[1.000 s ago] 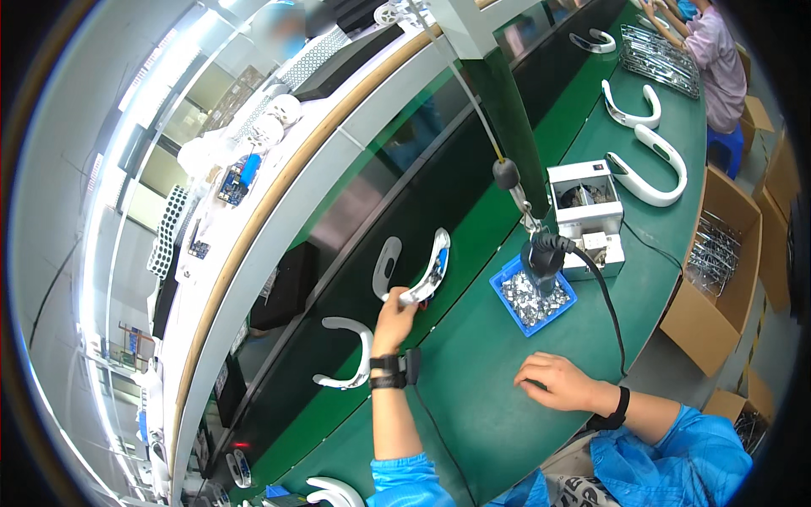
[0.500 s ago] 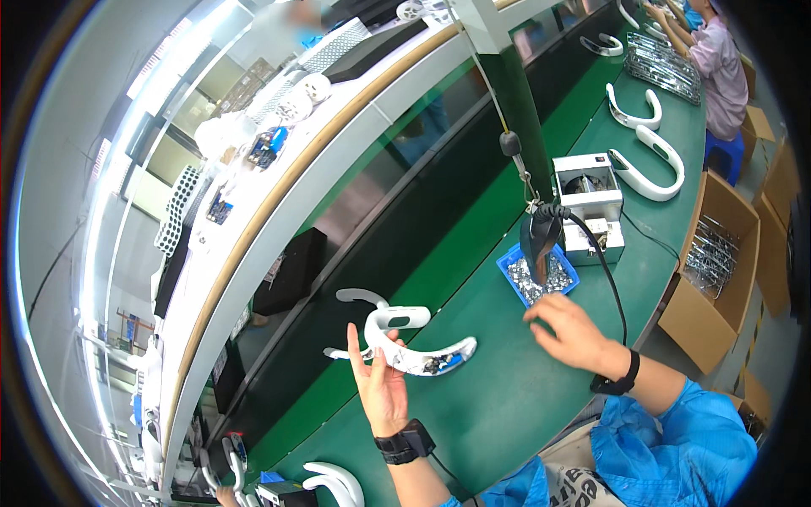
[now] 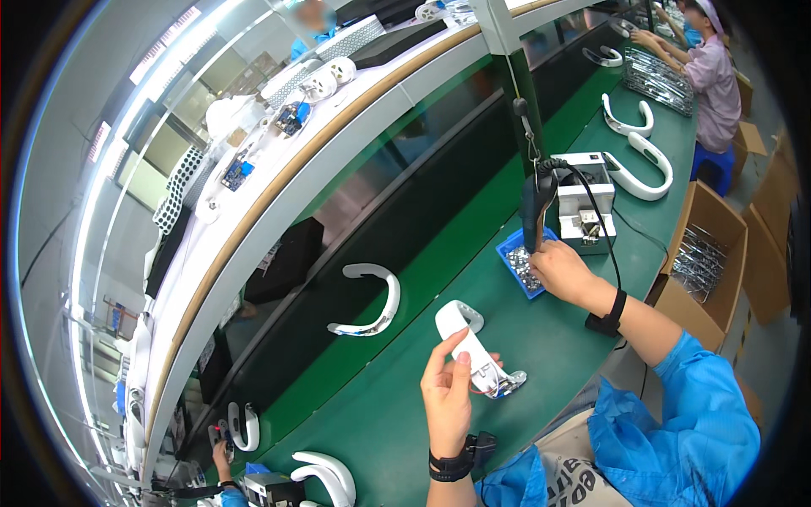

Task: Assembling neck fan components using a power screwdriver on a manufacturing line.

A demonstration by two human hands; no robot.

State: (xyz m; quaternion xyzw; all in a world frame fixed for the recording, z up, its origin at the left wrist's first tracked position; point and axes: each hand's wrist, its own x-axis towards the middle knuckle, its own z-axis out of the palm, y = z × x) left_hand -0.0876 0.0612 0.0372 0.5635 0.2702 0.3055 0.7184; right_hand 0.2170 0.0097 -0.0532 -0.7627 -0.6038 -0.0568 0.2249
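Observation:
My left hand [image 3: 448,395] grips a white U-shaped device housing [image 3: 475,351] over the green bench. Small parts and thin wires show at the housing's near end. My right hand [image 3: 568,272] reaches to a blue tray [image 3: 534,294] of small metal pieces, its fingers drawn together. The fingertips are partly hidden, so whatever they pinch cannot be made out. Directly beside them hangs the lower end of a dark handheld power tool [image 3: 532,211], suspended from a cord. Whether the fingers touch the tool is unclear.
A second white U-shaped housing [image 3: 390,300] lies on the belt to the left. Behind the tray stands a white and grey machine [image 3: 585,211]. More housings [image 3: 646,173] rest beyond it. Cardboard boxes [image 3: 705,253] flank the bench at right. Another person's hand [image 3: 221,456] appears at lower left.
My left hand has moved right with one housing, away from the one left on the belt. My right hand has moved in to the tray and closed its fingers. The hanging tool is more upright.

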